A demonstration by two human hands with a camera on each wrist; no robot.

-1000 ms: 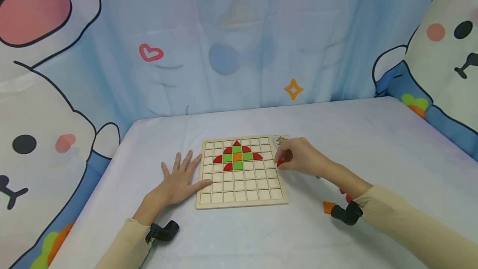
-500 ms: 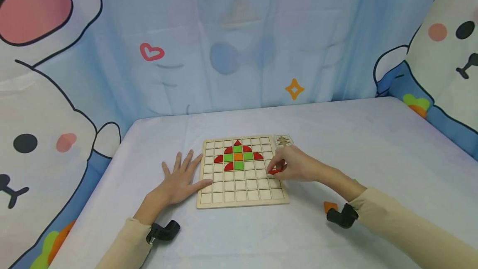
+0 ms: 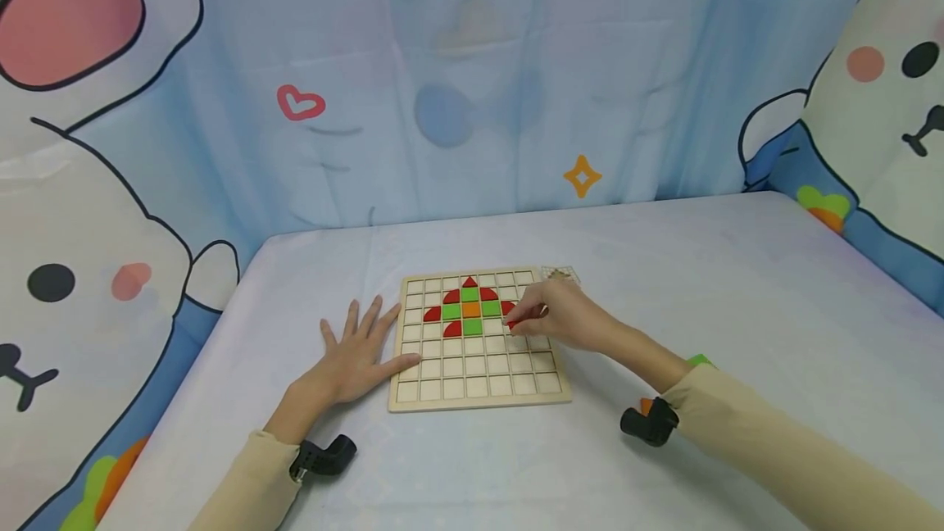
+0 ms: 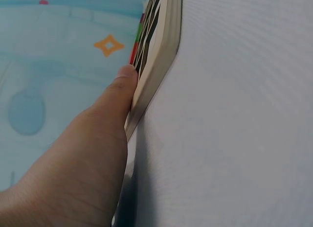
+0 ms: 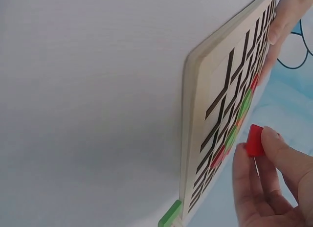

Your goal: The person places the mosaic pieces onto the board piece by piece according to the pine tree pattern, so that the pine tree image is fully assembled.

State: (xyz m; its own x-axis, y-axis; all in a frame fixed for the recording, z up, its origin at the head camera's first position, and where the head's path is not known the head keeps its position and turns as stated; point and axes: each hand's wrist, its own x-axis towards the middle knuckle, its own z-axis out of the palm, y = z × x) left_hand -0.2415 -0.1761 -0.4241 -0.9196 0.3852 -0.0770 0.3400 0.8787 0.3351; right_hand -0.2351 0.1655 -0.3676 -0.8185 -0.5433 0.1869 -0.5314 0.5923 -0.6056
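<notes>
So the fingers point(image 5: 242, 175) on the right hand point(image 3: 560, 314) are nearly together, thumb against fingertips, with a small, flat, bright red piece point(image 5: 254, 141) pinched between them. I can't make out its full outline, so no clue which way any curve faces. It's over the right part of the square, pale wooden grid board point(image 3: 479, 408), and in the right wrist view it looks lifted clear of the cells. Step in hand seems to be fitting it into one; I'd turn it flat and square it to the cell walls first, then lower it straight and press lightly. Coming in slanted could catch a divider or bump the seated bright green square tile point(image 3: 472, 326) nearby. The left hand point(image 3: 354, 367) is spread out, thumb on the board's left edge, which should steady it nicely. Further out, a loose green piece point(image 3: 701, 359) sits on the white-covered counter point(image 3: 457, 474) beside the beige right sleeve point(image 3: 774, 433), so mind the cuff.
</notes>
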